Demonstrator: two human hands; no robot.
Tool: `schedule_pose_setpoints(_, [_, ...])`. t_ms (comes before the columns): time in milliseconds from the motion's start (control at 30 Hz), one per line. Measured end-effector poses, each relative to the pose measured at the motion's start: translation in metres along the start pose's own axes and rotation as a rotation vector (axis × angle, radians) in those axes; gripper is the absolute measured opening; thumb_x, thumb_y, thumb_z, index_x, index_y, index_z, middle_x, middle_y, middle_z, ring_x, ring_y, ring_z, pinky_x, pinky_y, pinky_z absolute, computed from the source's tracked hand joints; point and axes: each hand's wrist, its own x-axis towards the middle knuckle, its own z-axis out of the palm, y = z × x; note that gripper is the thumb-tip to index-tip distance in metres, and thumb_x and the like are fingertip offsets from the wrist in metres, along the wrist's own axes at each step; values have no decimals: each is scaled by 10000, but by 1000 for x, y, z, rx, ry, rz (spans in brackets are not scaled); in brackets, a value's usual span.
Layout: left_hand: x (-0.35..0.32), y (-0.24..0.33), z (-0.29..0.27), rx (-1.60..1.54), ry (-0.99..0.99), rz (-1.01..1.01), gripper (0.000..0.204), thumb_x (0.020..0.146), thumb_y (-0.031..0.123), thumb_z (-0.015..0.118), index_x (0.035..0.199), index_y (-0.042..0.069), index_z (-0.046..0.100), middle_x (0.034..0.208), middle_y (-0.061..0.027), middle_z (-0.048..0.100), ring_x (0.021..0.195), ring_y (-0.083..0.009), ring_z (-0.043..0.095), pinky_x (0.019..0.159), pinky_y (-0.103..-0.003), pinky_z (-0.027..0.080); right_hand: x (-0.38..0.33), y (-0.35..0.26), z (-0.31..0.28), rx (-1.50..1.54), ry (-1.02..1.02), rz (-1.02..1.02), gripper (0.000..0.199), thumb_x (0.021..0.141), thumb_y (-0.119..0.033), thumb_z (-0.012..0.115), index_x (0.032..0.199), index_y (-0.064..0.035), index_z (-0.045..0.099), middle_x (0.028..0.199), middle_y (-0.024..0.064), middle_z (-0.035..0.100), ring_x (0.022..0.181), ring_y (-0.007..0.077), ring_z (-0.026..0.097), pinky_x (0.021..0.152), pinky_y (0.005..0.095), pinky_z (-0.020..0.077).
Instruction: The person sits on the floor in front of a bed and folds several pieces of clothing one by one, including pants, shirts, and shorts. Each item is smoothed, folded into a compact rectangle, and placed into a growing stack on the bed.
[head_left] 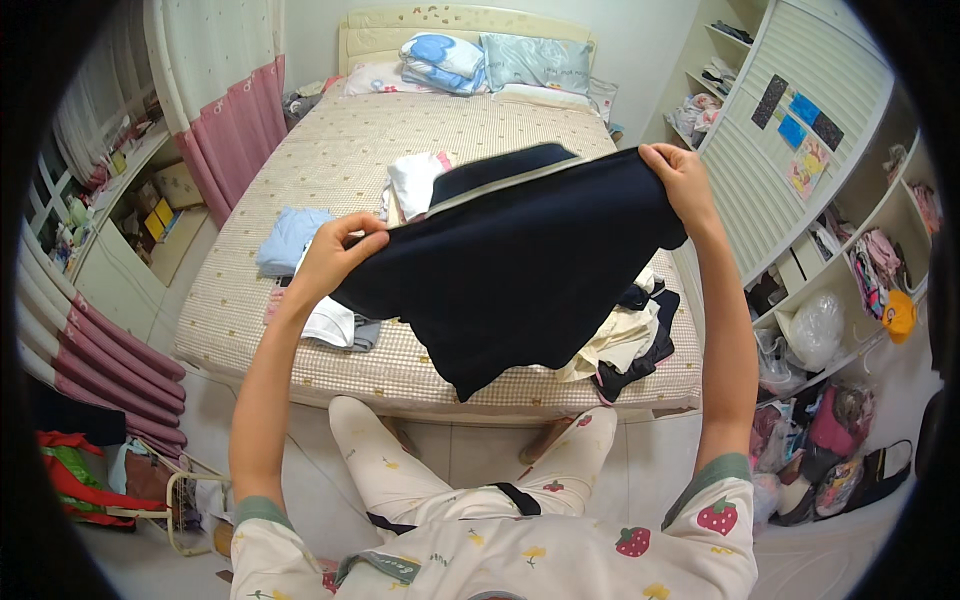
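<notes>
A black garment (520,280) with a pale strip along its top edge hangs stretched between my two hands, over the near end of the bed. My left hand (340,250) pinches its upper left corner. Higher up, my right hand (682,182) grips the upper right corner, so the edge slants upward to the right. The lower hem hangs loose and uneven. Behind it, a white garment (412,185) lies partly hidden. Light blue folded clothing (290,238) rests at the left, near white and grey clothes (335,325). Crumpled cream clothing (622,340) lies at the right.
The bed (330,140) has a checked cover, with a blue pillow (535,62) and a folded blue-and-white quilt (442,60) at its head. Open shelves (800,270) and bags (835,430) line the right. Pink-and-white curtains (235,120) and a cabinet (115,265) stand left.
</notes>
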Motion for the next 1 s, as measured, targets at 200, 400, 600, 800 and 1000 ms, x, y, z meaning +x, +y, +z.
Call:
schedule_pose_setpoints(200, [-28,0,0,-16,198,71,156,931,208,617,903,55,617,779,51,564,721,-19,491,640,-169,382,-23,-2,-2,218,-212,32,263,939,-239,588,877,11,642,737,-46,590,642,13,499,587,182,415])
schedule_pose_setpoints(400, [-39,68,-1,-380,307,79,156,978,240,541,985,85,556,782,44,586,714,11,495,636,-135,386,-7,-19,-36,380,-245,-33,188,917,-209,627,831,-42,619,737,-71,551,673,7,489,594,172,402])
schedule_pose_setpoints(600, [34,35,-29,-314,231,-190,149,938,221,604,957,73,604,773,39,610,666,-5,542,610,-142,428,86,21,25,-242,-174,-298,302,876,-285,663,920,12,688,785,101,673,698,157,603,673,259,476])
schedule_pose_setpoints(800, [91,-177,-57,-19,415,-327,315,877,239,672,1098,30,590,820,-36,654,721,-98,599,651,-225,470,118,124,216,-475,11,-309,257,778,-195,713,984,-77,615,897,157,650,858,333,620,729,440,479])
schedule_pose_setpoints(1000, [11,-286,1,618,413,-263,474,788,212,717,1161,-15,534,1098,-194,614,1044,-304,585,905,-382,452,-18,193,301,-520,-59,-240,401,718,-36,687,1092,-45,542,1103,167,525,1047,361,491,846,440,455])
